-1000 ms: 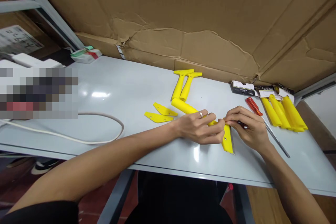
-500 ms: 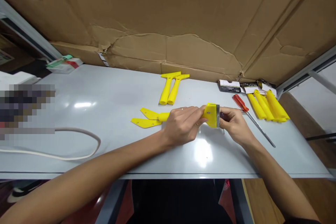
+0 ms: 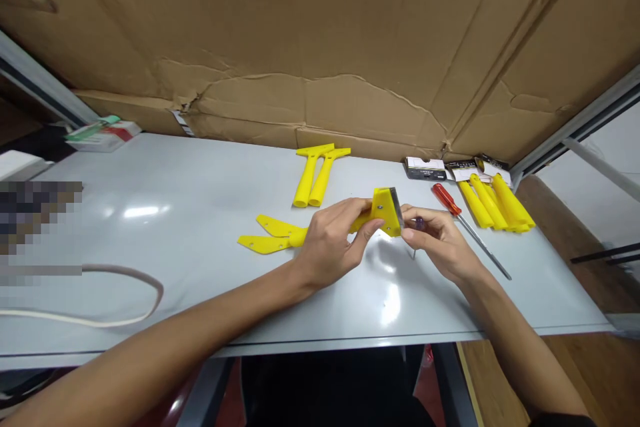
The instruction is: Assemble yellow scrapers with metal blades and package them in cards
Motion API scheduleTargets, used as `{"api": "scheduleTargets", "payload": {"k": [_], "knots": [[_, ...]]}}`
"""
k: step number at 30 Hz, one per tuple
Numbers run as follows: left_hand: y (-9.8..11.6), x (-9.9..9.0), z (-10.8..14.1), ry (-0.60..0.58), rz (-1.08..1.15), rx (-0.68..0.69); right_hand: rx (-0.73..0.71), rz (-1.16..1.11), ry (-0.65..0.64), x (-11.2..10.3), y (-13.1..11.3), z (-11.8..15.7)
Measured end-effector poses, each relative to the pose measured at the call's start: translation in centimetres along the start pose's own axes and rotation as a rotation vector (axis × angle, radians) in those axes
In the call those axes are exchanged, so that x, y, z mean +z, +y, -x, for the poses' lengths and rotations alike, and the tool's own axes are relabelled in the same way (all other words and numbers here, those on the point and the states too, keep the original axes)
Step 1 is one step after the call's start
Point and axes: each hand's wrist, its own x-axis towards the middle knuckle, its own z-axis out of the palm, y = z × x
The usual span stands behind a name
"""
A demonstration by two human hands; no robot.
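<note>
My left hand (image 3: 333,237) is closed round the yellow handle of a scraper (image 3: 384,207), its thumb on the flat head. The head, with small screws in it, bears a metal blade (image 3: 397,208) facing right. My right hand (image 3: 440,240) is closed with its fingertips at the blade's edge. Tucked in its fingers is what looks like a small screwdriver (image 3: 419,221), with a dark end and a thin metal shaft pointing down. Two flat yellow head plates (image 3: 267,244) and a yellow handle end (image 3: 298,237) show left of my left hand, which partly hides them.
Two yellow T-shaped scraper handles (image 3: 315,177) lie at the back. To the right are a red-handled screwdriver (image 3: 447,199), several yellow tubes (image 3: 500,203) and small black-and-white boxes (image 3: 426,168). A cable (image 3: 157,290) loops at left; a cardboard sheet (image 3: 300,27) stands behind the table.
The scraper head has tilted in my left hand, and its face with the screws now shows more. The left thumb has moved onto the head. The view has shifted slightly.
</note>
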Motion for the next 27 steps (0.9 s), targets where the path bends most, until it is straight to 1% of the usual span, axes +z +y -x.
{"api": "scheduleTargets", "payload": {"k": [2,3,4,5,7,8,9,10,11,12,13,14,17,18,19,20,22,23,25,27], "knots": [[0.4,-0.3,-0.4,-0.095,0.202,-0.134,0.025,-0.007,0.02,-0.2,-0.3,0.0],[0.6,-0.6,-0.7,-0.146,0.335,-0.213,0.018,-0.022,0.05,-0.5,-0.6,0.0],[0.8,-0.8,-1.1,-0.185,0.475,-0.296,-0.009,-0.037,0.106,-1.0,-0.9,0.1],[0.9,-1.1,-1.4,-0.21,0.608,-0.372,-0.06,-0.043,0.189,-1.7,-1.2,0.2],[0.9,-1.4,-2.0,-0.222,0.811,-0.505,-0.205,-0.031,0.398,-3.8,-1.8,0.6],[0.8,-1.5,-2.2,-0.221,0.874,-0.567,-0.28,-0.012,0.499,-5.0,-2.0,0.9],[0.5,-1.5,-2.3,-0.223,0.919,-0.628,-0.338,0.009,0.569,-6.3,-2.2,1.2],[0.1,-1.3,-2.3,-0.229,0.951,-0.691,-0.375,0.05,0.611,-7.6,-2.2,1.5],[-0.3,-1.1,-2.2,-0.237,0.971,-0.754,-0.379,0.109,0.632,-8.7,-2.2,1.8],[-0.7,-0.8,-2.0,-0.244,0.985,-0.816,-0.347,0.196,0.629,-9.7,-2.1,2.1],[-1.1,-0.4,-1.7,-0.252,0.996,-0.875,-0.277,0.324,0.593,-10.5,-2.0,2.3],[-1.4,-0.1,-1.4,-0.261,1.006,-0.929,-0.181,0.479,0.518,-11.1,-1.8,2.5],[-1.9,1.0,-0.5,-0.272,1.025,-1.053,0.109,0.934,0.163,-11.4,-1.3,2.6],[-2.0,1.2,-0.2,-0.27,1.024,-1.08,0.177,1.032,0.065,-11.2,-1.0,2.5],[-2.0,1.4,0.0,-0.267,1.019,-1.099,0.227,1.099,0.005,-10.9,-0.8,2.4],[-2.0,1.5,0.2,-0.265,1.012,-1.113,0.269,1.147,-0.025,-10.6,-0.6,2.3],[-2.1,1.6,0.5,-0.267,0.997,-1.133,0.333,1.2,-0.05,-10.3,-0.1,2.1],[-2.2,1.6,0.6,-0.268,0.99,-1.141,0.341,1.202,-0.061,-10.2,0.1,2.0],[-2.3,1.7,0.7,-0.267,0.978,-1.151,0.3,1.171,-0.098,-10.2,0.5,1.8],[-2.3,1.9,0.8,-0.268,0.971,-1.151,0.224,1.134,-0.143,-10.5,0.8,1.7]]}}
